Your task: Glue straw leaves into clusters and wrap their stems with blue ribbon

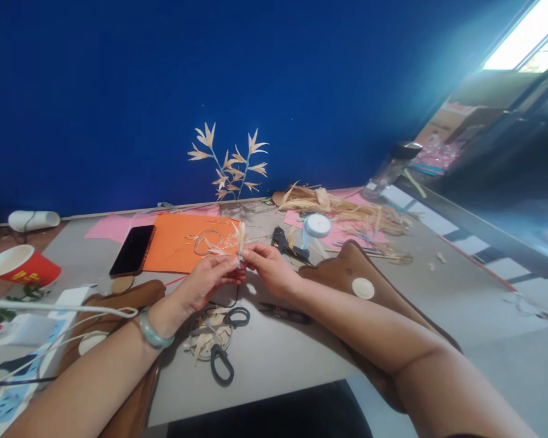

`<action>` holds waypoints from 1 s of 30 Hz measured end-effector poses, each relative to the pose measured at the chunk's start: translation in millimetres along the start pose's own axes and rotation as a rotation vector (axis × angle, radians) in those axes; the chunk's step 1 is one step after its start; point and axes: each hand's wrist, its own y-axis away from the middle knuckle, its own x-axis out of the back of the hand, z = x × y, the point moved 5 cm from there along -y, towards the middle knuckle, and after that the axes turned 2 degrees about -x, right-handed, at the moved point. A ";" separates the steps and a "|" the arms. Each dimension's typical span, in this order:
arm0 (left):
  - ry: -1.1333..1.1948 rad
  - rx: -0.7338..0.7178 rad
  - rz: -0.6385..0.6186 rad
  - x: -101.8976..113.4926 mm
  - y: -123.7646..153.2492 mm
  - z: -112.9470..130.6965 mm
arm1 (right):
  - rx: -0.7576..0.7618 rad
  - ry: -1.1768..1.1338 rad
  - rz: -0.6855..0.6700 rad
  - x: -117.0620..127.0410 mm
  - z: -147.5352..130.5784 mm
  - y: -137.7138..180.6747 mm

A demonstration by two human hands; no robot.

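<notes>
Thumb and fingertips of the left hand [215, 275] and right hand [273, 269] pinch a dried-husk flower [242, 233] by its blue base, beside the orange sheet [171, 246]; nearer lie black-handled scissors [217, 351], rightward a glue gun [280, 239].

Over the counter [274, 365], a husk piece [242, 235] is between the phone [132, 250], left, and the ribbon spool [317, 225], right, with scissors [219, 350] in front.

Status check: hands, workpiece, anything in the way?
Left hand, right hand pinching together. Pale husk piece upright between them, light blue at base. Nothing seen blocking; scissors lie nearer the body.
</notes>
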 end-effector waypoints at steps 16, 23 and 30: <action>-0.149 -0.096 0.142 -1.4 5.5 13.6 | 0.049 0.091 -0.051 -5.4 -3.8 6.8; -0.132 -0.100 0.164 0.2 6.2 11.7 | 0.043 0.075 -0.011 -5.8 -2.7 6.9; -0.123 -0.084 0.164 -3.8 7.9 14.1 | 0.018 0.035 -0.022 -6.2 1.0 7.3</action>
